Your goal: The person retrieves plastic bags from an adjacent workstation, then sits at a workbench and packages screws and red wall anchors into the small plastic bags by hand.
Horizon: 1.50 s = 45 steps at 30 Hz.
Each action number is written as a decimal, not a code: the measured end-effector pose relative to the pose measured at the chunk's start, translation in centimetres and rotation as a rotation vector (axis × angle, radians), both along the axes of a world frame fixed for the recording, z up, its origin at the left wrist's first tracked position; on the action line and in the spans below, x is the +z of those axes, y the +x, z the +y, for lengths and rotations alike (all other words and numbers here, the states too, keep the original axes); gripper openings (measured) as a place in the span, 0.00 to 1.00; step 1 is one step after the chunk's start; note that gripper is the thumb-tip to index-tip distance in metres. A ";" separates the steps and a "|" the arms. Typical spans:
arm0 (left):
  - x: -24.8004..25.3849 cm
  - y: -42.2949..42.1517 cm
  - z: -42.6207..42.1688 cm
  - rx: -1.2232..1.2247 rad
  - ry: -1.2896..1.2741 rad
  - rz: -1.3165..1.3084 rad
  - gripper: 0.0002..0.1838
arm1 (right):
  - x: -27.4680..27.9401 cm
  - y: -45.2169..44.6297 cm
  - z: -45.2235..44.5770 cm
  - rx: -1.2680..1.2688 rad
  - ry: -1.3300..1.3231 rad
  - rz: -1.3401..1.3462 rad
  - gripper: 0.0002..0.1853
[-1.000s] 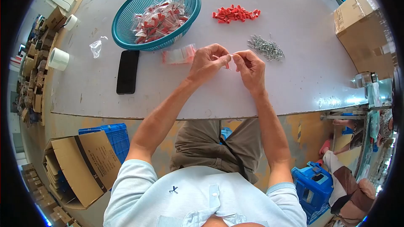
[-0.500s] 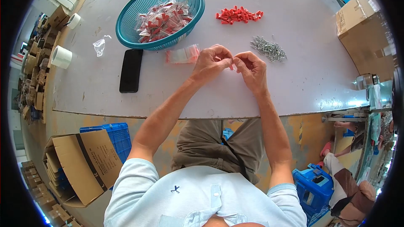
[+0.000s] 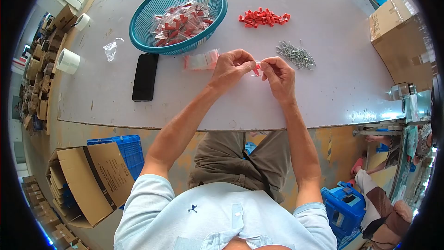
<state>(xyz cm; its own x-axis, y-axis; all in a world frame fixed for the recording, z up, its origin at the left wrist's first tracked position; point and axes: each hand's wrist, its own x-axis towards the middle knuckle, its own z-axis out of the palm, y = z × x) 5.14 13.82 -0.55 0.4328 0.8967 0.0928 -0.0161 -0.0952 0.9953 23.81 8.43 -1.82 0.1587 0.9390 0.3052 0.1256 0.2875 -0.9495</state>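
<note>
Between my fingertips is a small clear plastic bag (image 3: 256, 70) with a red piece inside. My left hand (image 3: 232, 68) pinches its left side and my right hand (image 3: 279, 78) its right side. Just left of my left hand lies a stack of flat clear bags with red edges (image 3: 201, 60). A pile of small red caps (image 3: 263, 17) sits beyond my hands. Right of them is a heap of small silvery metal pins, perhaps rivets or screws (image 3: 297, 55). Filled bags with red pieces (image 3: 181, 23) lie in a teal plastic basket (image 3: 138, 44).
A black phone (image 3: 145, 78) lies left on the table (image 3: 194, 106), near a scrap of clear plastic (image 3: 110, 51) and a tape roll (image 3: 68, 61). A cardboard box (image 3: 397, 37) stands at the right. Below are an open carton (image 3: 99, 180) and a blue crate (image 3: 343, 208); another person sits at far right.
My fingertips have moved slightly apart, my right hand shifting a little to the right. More of the small bag and its red piece now shows between them.
</note>
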 end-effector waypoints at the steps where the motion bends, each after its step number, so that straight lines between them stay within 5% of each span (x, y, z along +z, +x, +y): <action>1: 0.0 -0.1 0.0 0.013 0.012 0.015 0.05 | 0.1 0.0 -0.1 0.018 -0.018 0.000 0.06; 45: 0.3 -0.2 -0.3 0.019 0.095 0.145 0.05 | 1.0 -0.4 -0.5 0.062 -0.080 -0.040 0.05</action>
